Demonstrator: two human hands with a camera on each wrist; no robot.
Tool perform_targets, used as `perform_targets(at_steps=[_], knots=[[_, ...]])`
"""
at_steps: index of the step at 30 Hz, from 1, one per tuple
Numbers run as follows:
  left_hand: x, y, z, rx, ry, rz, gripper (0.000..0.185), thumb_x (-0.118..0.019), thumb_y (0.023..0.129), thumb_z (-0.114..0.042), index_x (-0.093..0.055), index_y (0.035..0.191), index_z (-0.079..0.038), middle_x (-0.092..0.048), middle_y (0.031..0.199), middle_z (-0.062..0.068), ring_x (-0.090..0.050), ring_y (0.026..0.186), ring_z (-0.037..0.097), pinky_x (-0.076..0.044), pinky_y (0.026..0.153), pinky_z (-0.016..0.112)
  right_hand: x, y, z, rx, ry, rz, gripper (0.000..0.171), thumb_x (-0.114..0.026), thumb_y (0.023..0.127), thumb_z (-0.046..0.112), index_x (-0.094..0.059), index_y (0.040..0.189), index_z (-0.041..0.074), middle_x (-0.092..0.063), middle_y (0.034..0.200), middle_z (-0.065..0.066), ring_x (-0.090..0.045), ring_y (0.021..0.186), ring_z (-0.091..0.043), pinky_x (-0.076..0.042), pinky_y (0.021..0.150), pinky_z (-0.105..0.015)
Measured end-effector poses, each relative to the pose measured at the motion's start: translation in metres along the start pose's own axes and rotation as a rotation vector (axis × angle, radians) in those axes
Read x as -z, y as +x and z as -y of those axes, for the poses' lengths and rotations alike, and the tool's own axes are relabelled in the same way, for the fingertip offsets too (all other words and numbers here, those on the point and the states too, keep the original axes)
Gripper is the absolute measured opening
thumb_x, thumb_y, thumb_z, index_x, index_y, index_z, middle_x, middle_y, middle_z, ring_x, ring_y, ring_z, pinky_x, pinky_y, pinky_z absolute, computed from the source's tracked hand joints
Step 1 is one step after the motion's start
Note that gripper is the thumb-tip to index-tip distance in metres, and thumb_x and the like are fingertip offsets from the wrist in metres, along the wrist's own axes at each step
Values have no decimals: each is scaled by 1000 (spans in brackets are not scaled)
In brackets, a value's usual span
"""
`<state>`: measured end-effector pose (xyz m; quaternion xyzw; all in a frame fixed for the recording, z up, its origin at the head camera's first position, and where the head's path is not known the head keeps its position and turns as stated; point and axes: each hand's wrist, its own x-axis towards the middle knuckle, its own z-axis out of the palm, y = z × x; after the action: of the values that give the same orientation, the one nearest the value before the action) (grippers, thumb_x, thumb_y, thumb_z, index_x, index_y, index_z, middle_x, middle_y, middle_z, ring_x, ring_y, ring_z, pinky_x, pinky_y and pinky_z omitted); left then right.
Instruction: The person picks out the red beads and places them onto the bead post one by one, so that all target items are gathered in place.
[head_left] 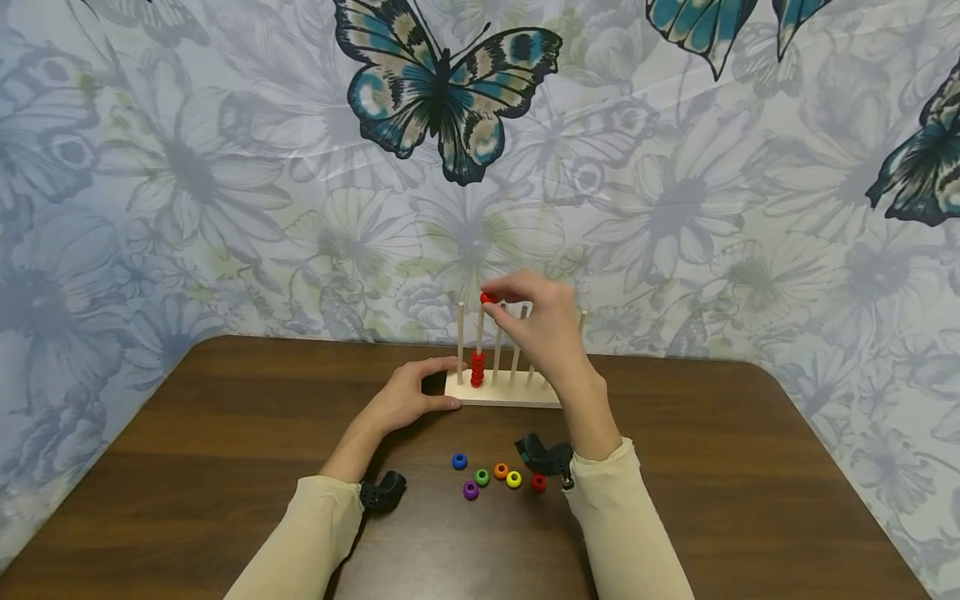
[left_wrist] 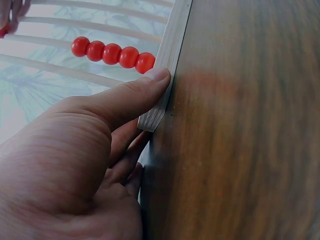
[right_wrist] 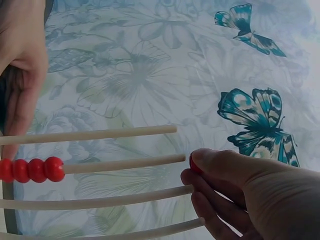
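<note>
A pale wooden peg stand (head_left: 506, 397) with a row of upright pegs stands toward the back of the table. My left hand (head_left: 401, 398) grips the left end of its base, thumb on the front edge and fingers behind. Several red beads (left_wrist: 112, 54) are stacked at the bottom of the second peg from the left. Between thumb and forefinger my right hand (head_left: 546, 325) pinches another red bead (right_wrist: 193, 166), right at the tip of that same peg. The leftmost peg (right_wrist: 100, 135) bears no beads.
Loose beads lie on the brown table (head_left: 240, 467) in front of the stand: blue (head_left: 460, 461), green (head_left: 482, 477), purple (head_left: 470, 490), orange (head_left: 501, 472), yellow (head_left: 513, 479) and red (head_left: 539, 482). A butterfly-patterned cloth (head_left: 225, 208) hangs behind the table.
</note>
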<state>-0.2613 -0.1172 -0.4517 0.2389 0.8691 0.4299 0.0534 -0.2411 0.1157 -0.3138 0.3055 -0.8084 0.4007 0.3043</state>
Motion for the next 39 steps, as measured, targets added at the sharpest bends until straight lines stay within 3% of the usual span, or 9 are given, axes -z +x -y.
perform_targets(at_steps=[7,15,21,25,31,34,39], knots=[[1,0,0,-3,12,4,58,-81,83,-30,-61,136,-18,-60,138,1,-48,135,27,-36,114,51,-5,-2,-4,-26,-13,50,17,-77,86,11,-77,104,10,-75,97,-2,-70,87,-21,-55,75,-30],[-2,2,-1,-11,10,5,59,-81,82,-30,-61,136,-18,-60,138,1,-48,135,25,-36,114,51,-1,-6,-2,-15,-62,75,25,-77,87,16,-75,111,9,-75,106,-3,-69,99,-16,-55,87,-33],[-3,2,-4,-6,10,7,60,-81,82,-32,-60,137,-18,-60,139,1,-47,136,26,-35,114,51,17,-12,4,-28,51,1,23,-76,88,16,-75,112,13,-74,106,3,-67,99,-15,-54,90,-36],[-2,2,-4,2,7,5,61,-82,82,-33,-60,137,-20,-58,140,0,-46,137,26,-35,114,51,31,-17,16,-60,94,4,20,-75,88,11,-76,107,13,-75,103,0,-66,95,-17,-54,86,-37],[-2,4,0,16,16,0,62,-83,80,-34,-60,137,-22,-56,143,1,-43,140,28,-34,115,53,51,-31,29,-114,73,77,18,-74,88,7,-76,106,8,-75,102,-8,-68,91,-18,-54,83,-31],[-1,5,-1,23,20,-1,63,-83,80,-33,-60,137,-23,-55,144,1,-42,140,28,-33,115,52,58,-43,19,-141,42,125,19,-73,89,10,-76,108,11,-75,104,-8,-69,93,-17,-55,81,-25],[-1,2,-1,13,13,1,62,-82,81,-31,-59,138,-20,-56,142,3,-44,139,29,-35,114,53,78,-64,12,-215,29,186,19,-74,90,12,-75,108,15,-74,105,-7,-68,98,-18,-56,82,-26]])
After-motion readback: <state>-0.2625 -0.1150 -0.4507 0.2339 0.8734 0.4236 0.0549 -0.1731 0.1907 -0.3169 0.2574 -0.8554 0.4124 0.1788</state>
